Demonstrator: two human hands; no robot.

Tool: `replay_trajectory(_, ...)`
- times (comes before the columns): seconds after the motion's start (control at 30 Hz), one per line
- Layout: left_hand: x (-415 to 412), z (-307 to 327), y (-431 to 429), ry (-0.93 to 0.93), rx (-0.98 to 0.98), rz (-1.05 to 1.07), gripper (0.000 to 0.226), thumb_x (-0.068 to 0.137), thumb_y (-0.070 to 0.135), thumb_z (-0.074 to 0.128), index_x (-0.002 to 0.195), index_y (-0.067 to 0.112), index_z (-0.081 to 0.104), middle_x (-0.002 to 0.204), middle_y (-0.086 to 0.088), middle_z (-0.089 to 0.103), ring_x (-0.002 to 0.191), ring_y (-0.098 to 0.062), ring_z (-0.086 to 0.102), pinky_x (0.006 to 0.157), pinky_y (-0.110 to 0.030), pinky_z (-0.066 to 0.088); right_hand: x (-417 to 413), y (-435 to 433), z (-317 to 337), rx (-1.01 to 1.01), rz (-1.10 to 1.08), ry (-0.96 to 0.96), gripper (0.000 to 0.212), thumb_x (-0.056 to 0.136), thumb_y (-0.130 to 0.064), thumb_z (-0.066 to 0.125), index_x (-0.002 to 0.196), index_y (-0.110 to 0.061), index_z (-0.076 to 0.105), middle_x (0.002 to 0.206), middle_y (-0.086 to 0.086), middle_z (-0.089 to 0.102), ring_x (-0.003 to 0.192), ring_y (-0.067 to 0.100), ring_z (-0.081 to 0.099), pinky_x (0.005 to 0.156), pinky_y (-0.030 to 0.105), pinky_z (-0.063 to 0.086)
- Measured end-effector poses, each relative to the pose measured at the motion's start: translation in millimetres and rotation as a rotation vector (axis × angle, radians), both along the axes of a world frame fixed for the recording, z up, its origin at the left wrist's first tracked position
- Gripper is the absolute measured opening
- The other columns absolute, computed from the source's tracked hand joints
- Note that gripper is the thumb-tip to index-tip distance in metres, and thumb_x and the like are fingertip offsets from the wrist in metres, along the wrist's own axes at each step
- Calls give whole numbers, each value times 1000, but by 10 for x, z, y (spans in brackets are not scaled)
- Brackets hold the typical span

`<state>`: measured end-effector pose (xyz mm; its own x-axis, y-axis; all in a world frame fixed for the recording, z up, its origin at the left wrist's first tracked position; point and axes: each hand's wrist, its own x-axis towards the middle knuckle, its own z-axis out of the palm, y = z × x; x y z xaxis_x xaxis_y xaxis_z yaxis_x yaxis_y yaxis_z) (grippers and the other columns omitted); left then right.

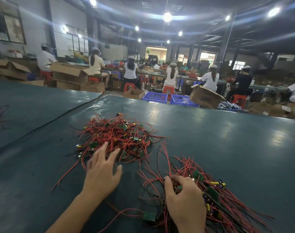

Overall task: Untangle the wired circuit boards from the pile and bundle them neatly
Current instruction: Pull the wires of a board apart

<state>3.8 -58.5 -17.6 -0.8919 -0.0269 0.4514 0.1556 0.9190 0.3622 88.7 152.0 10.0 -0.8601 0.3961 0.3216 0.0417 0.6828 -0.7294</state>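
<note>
— Step?
— Sorting: left hand (101, 170), fingers spread, touches the tangled pile of red-wired green circuit boards (116, 137), centre; right hand (185, 199) grips the gathered bundle of wired boards (217, 197), lower right.
— Next?
— Probably pinch one board free.

No readable text
Dark print on the cardboard box (205, 99), well beyond the fingers (104, 147), is too blurred to make out.

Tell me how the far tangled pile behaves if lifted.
The pile probably lifts as a floppy clump: its thin red wires cross and loop. Likely light, since the boards are small. Loose ends will probably drag and snag.
</note>
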Motion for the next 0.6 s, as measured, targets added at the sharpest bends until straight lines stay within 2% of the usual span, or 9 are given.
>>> replay_trajectory(0.1, -122, -48, -267, -98, 5, 191, 74, 91, 43, 52, 153, 29, 14, 161, -12, -6, 148, -29, 0, 116, -50, 14, -18, 1, -32, 184, 6, -106, 32, 95, -52, 49, 119, -37, 63, 101, -21, 46, 78, 2, 48, 62, 17, 37)
replay_trajectory(0.17, -175, -53, -434, -142, 51, 279, 71, 94, 40, 49, 153, 25, 14, 161, -13, -3, 147, -31, 5, 115, -51, 17, -11, 1, -34, 199, 19, -110, 37, 96, -52, 48, 129, -37, 57, 104, -23, 42, 80, 1, 49, 64, 15, 38)
replay_trajectory(0.27, -227, -59, -599, -228, 123, 334, 59, 98, 38, 41, 152, 20, 23, 159, -9, 20, 141, -32, 27, 111, -50, 25, 11, -12, -16, 176, 26, -99, 38, 95, -52, 48, 130, -39, 55, 112, -23, 46, 83, 0, 54, 67, 19, 44)
replay_trajectory(0.37, -241, -69, -635, -210, 140, 347, 49, 96, 35, 50, 143, 19, 43, 143, -8, 44, 127, -32, 43, 103, -49, 33, 17, -25, -5, 179, 24, -107, 36, 95, -53, 47, 128, -40, 56, 109, -24, 44, 82, 1, 50, 65, 19, 40)
replay_trajectory(0.5, -243, -30, -635, -182, 323, 313, 47, 89, 26, 65, 132, 12, 55, 122, -17, 52, 106, -36, 57, 95, -48, 44, 7, -30, -10, 178, 25, -96, 36, 95, -53, 47, 127, -40, 57, 106, -24, 43, 80, 1, 51, 64, 18, 39)
replay_trajectory(0.6, -228, -13, -629, -169, 415, 300, 44, 87, 22, 68, 128, 9, 59, 115, -18, 55, 99, -35, 59, 94, -49, 47, 4, -33, -26, 175, 26, -82, 35, 95, -52, 48, 127, -40, 56, 108, -24, 45, 81, 1, 50, 66, 20, 40)
